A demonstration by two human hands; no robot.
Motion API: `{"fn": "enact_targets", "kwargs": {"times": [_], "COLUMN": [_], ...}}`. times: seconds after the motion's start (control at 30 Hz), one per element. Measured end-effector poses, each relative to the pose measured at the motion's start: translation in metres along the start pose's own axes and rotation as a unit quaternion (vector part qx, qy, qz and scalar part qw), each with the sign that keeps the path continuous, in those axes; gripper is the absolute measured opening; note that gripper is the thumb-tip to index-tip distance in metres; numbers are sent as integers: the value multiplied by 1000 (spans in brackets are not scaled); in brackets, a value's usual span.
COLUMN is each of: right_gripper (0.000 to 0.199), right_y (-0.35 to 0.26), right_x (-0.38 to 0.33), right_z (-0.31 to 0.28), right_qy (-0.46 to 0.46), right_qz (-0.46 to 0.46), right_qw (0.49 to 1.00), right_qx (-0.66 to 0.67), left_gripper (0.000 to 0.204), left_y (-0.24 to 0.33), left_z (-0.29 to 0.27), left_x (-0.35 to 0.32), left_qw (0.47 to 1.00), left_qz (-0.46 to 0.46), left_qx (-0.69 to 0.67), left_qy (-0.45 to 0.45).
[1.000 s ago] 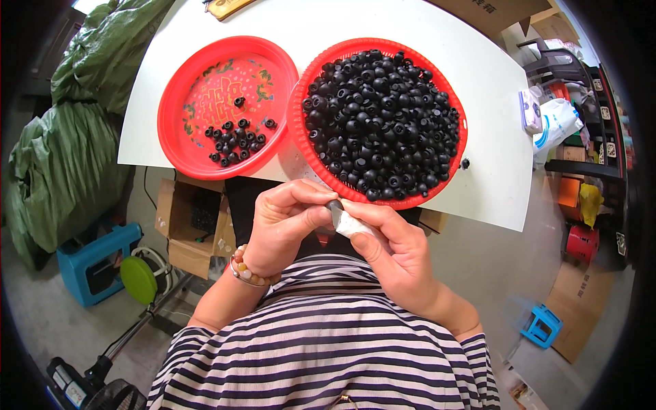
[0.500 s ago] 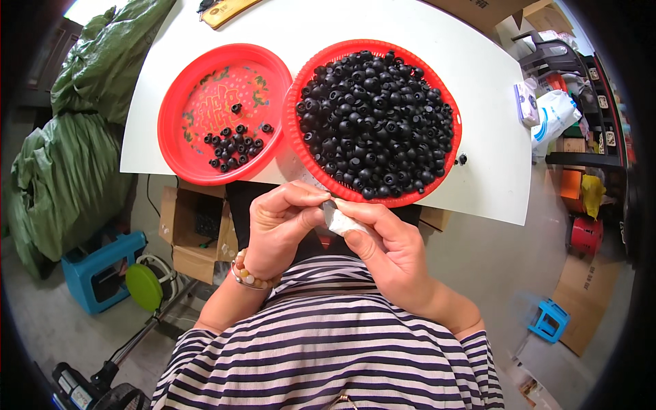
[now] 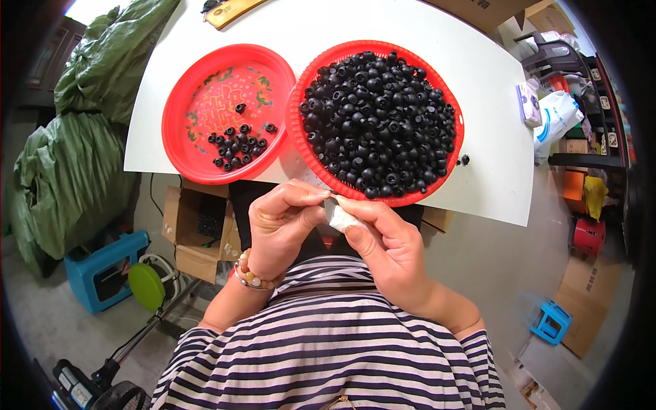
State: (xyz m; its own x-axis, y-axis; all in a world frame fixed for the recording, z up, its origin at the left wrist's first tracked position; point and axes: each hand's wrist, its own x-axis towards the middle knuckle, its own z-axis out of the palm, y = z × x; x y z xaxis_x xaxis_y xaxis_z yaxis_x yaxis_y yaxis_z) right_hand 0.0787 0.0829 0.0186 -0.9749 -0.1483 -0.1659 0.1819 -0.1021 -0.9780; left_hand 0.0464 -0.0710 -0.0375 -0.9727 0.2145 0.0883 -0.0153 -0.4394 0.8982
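Note:
In front of my body, both hands meet just below the front edge of the table. My right hand (image 3: 389, 242) is closed around a white wrapped piece (image 3: 342, 220), from which a flat grey blade-like part (image 3: 331, 207) sticks out toward the left hand. My left hand (image 3: 283, 219) is pinched at the tip of that part; whatever lies between its fingertips is mostly hidden. Beyond the hands stands a red basket (image 3: 292, 126) heaped with small round black plastic pieces (image 3: 383, 123). To its left, a red tray (image 3: 179, 92) holds a small group of similar black pieces (image 3: 236, 145).
The white table (image 3: 492, 184) carries a few loose black bits (image 3: 465, 160) right of the basket and a yellow wooden board (image 3: 232, 10) at the back. An open cardboard box (image 3: 195, 256), a blue stool (image 3: 78, 280) and green sacks (image 3: 68, 178) are at the left.
The view has shifted very slightly, so the table things appear a little further right. Both hands keep nearly the same pose around the white wrapped piece.

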Motion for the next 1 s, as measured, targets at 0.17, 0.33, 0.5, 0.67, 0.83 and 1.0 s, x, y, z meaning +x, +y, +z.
{"fn": "enact_targets", "kwargs": {"times": [0.17, 0.33, 0.5, 0.67, 0.83, 1.0], "right_gripper": [25, 24, 24, 27, 23, 16], "right_y": [-2, 0, 1, -5, -4, -4], "right_x": [1, 1, 3, 7, 16, 22], "right_z": [-1, -3, -5, -10, -13, 1], "right_qy": [-12, -20, -38, -71, -67, -57], "right_qz": [-6, -7, -9, 79, 90, 32], "right_qw": [1000, 1000, 999, 990, 980, 983], "right_qx": [-12, -9, -5, 91, 162, 173], "left_gripper": [13, 13, 12, 13, 14, 14], "left_y": [0, 4, 5, 4, 3, 6], "left_z": [-1, 0, 1, -1, -5, -2], "left_x": [0, 0, 2, 2, 1, -1], "left_qw": [997, 990, 989, 967, 946, 935], "left_qz": [-27, -62, -58, -129, -177, -209], "left_qx": [-70, -125, -136, -220, -270, -284], "left_qy": [-2, -12, -18, -21, -32, -42]}}
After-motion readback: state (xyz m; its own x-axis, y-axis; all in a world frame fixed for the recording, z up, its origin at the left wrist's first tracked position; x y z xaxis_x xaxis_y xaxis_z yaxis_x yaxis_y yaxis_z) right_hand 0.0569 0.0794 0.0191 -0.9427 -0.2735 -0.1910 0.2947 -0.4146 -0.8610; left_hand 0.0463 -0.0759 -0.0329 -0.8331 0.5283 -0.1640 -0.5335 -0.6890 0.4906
